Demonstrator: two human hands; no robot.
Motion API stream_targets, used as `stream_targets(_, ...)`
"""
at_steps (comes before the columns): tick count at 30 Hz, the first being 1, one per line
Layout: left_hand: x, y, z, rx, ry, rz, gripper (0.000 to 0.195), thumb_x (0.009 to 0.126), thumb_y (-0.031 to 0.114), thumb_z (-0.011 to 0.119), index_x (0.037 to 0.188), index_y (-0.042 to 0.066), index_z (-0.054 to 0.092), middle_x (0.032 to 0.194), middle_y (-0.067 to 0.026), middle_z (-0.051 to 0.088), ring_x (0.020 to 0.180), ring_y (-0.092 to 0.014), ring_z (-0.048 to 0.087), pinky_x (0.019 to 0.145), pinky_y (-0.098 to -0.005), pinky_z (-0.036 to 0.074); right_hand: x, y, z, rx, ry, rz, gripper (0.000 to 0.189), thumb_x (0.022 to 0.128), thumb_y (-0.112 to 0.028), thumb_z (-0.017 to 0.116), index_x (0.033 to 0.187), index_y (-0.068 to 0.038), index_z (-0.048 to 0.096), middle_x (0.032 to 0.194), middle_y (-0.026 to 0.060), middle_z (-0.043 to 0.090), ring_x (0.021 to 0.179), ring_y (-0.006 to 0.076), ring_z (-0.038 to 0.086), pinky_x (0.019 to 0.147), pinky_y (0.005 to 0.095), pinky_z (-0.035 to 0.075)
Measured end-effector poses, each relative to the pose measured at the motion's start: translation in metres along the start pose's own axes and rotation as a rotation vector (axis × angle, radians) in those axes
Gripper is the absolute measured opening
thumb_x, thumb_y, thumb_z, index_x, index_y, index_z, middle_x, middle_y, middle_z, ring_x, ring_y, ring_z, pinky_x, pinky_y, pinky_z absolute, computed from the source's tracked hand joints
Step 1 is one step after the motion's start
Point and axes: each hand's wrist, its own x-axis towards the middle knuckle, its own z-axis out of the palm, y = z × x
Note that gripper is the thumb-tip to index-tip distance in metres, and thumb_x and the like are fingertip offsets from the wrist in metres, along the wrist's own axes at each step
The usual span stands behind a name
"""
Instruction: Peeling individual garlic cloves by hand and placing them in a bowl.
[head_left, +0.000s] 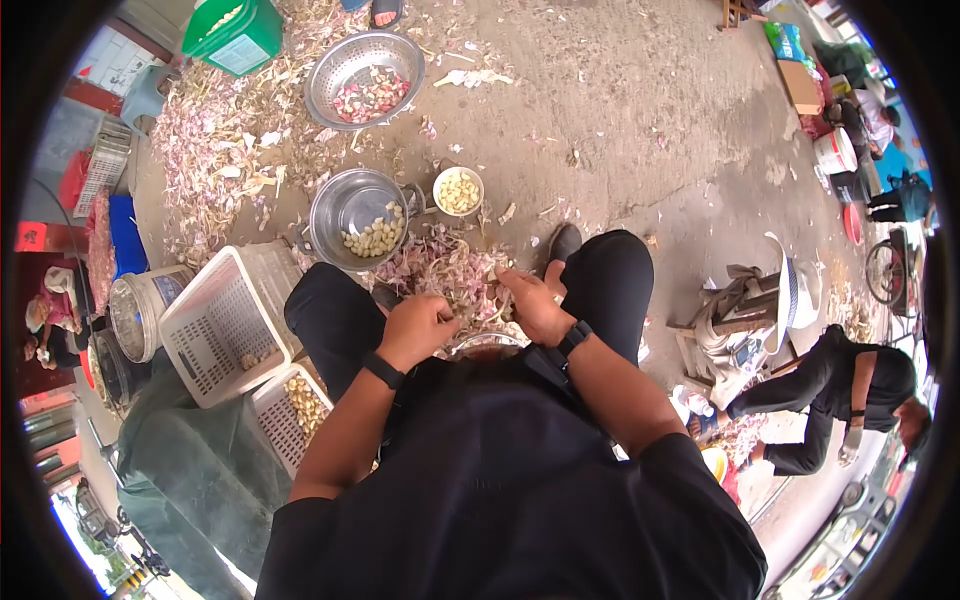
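My left hand (418, 328) is curled above the left knee's inner side, its fingers bent towards the thumb; whether anything is between them is hidden. My right hand (534, 304) hangs near the right knee, with a small pale piece, perhaps a garlic clove (492, 275), at its fingertips. Between the feet lies a heap of purple-white garlic skins (442, 262). Close to my lap, the rim of a metal bowl (487, 341) shows, mostly hidden. Ahead are a steel pot (358, 199) with peeled cloves (375, 238) and a small white bowl (458, 171) full of peeled cloves.
A steel colander (322, 105) with reddish unpeeled cloves and a green tub (262, 37) stand ahead. White plastic crates (225, 330), one holding cloves, and buckets (135, 322) are at the left. A wooden stool (739, 315) with a hat and a seated person (832, 397) are at the right.
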Motion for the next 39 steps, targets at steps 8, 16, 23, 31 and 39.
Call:
stream_targets(8, -0.004, -0.022, 0.011, -0.329, 0.139, -0.065, 0.043, 0.086, 0.023, 0.076, 0.122, 0.003, 0.063, 0.104, -0.0144, 0.071, 0.082, -0.027, 0.069, 0.074, -0.0376, 0.054, 0.096, -0.055, 0.016, -0.225, -0.001, 0.017, 0.038, 0.103, -0.035, 0.053, 0.127, -0.008, 0.063, 0.098, 0.0036, 0.068, 0.081, 0.0149, 0.059, 0.067, 0.0312, 0.048)
stream_targets(16, 0.02, -0.028, 0.016, -0.744, 0.17, -0.172, 0.025, 0.096, 0.018, 0.069, 0.114, 0.0, 0.068, 0.09, -0.0056, 0.071, 0.081, -0.011, 0.064, 0.076, -0.0282, 0.053, 0.026, -0.04, 0.034, -0.135, -0.349, -0.069, 0.054, 0.098, -0.008, 0.057, 0.149, -0.002, 0.041, 0.146, 0.0134, 0.052, 0.127, 0.0192, 0.053, 0.104, 0.0339, 0.047)
stream_targets(23, 0.03, 0.012, 0.007, -0.824, 0.275, -0.046, 0.026, 0.096, 0.01, 0.069, 0.121, 0.002, 0.066, 0.098, -0.0002, 0.065, 0.085, -0.007, 0.059, 0.077, -0.0243, 0.051, 0.0, -0.043, 0.033, -0.175, -0.413, -0.258, 0.058, 0.097, 0.002, 0.057, 0.151, -0.002, 0.035, 0.149, 0.0163, 0.049, 0.136, 0.0218, 0.047, 0.111, 0.0348, 0.042)
stream_targets(31, 0.019, 0.011, 0.007, -0.659, 0.222, 0.135, 0.027, 0.089, 0.004, 0.073, 0.116, 0.005, 0.071, 0.104, -0.0089, 0.068, 0.096, -0.019, 0.066, 0.08, -0.0304, 0.054, -0.025, -0.032, 0.036, -0.153, -0.505, -0.318, 0.059, 0.098, 0.004, 0.059, 0.151, -0.005, 0.036, 0.147, 0.0138, 0.048, 0.135, 0.0204, 0.049, 0.105, 0.0348, 0.046)
stream_targets(39, 0.011, 0.011, 0.013, -0.897, 0.131, 0.037, 0.022, 0.092, 0.004, 0.072, 0.112, 0.001, 0.064, 0.097, -0.0025, 0.068, 0.087, -0.009, 0.064, 0.078, -0.0265, 0.053, -0.047, -0.024, 0.038, -0.193, -0.298, -0.311, 0.029, 0.103, -0.013, 0.064, 0.129, -0.001, 0.058, 0.116, 0.0037, 0.066, 0.1, 0.0104, 0.064, 0.084, 0.0268, 0.055)
